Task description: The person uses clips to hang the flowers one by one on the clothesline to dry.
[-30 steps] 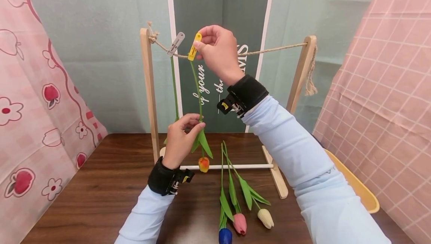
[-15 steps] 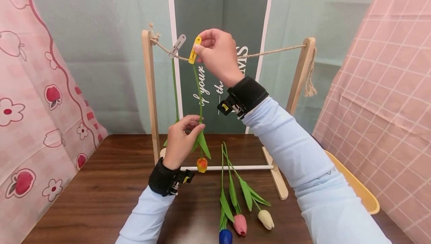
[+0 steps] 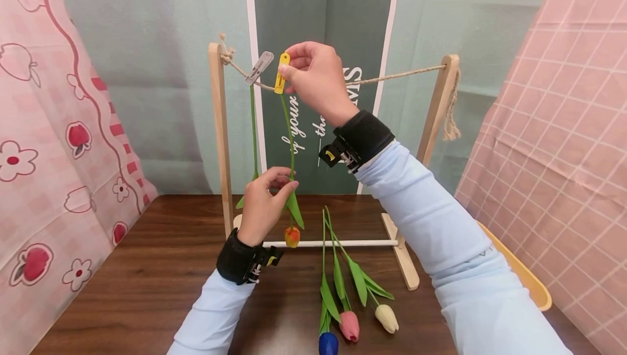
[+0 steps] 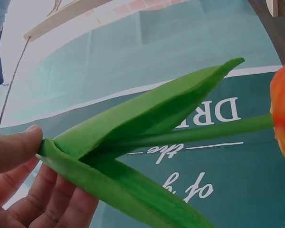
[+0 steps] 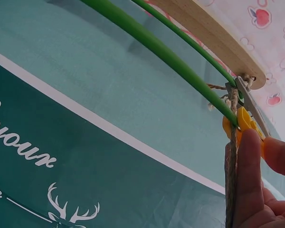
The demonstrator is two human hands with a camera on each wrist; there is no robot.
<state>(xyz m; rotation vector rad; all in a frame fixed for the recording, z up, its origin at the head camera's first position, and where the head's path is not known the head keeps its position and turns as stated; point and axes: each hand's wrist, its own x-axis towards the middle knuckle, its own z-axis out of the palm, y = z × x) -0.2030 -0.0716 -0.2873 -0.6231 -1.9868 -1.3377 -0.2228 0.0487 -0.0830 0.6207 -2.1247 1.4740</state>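
Note:
An orange artificial tulip (image 3: 292,237) hangs head down, its stem top at the rope (image 3: 387,77). My left hand (image 3: 264,202) pinches its stem where the green leaves (image 4: 147,114) begin. Up at the rope, my right hand (image 3: 315,80) pinches a yellow clothespin (image 3: 282,73) between thumb and fingers. In the right wrist view, the clothespin's jaws sit over the rope and the stem end. Just left of it, a grey clothespin (image 3: 259,68) on the rope holds another green stem (image 3: 254,132); that flower's head is hidden behind my left hand.
The rope runs between two wooden posts (image 3: 220,137), joined low down by a white rod (image 3: 362,243). On the table (image 3: 147,268) lie a blue tulip (image 3: 328,343), a pink tulip (image 3: 349,326) and a white tulip (image 3: 387,318). A yellow tray (image 3: 519,273) stands at the right, partly behind my sleeve.
The yellow clothespin has dipped slightly with the rope and become more upright. The orange tulip's head has shifted a little left. Both hands keep their grips.

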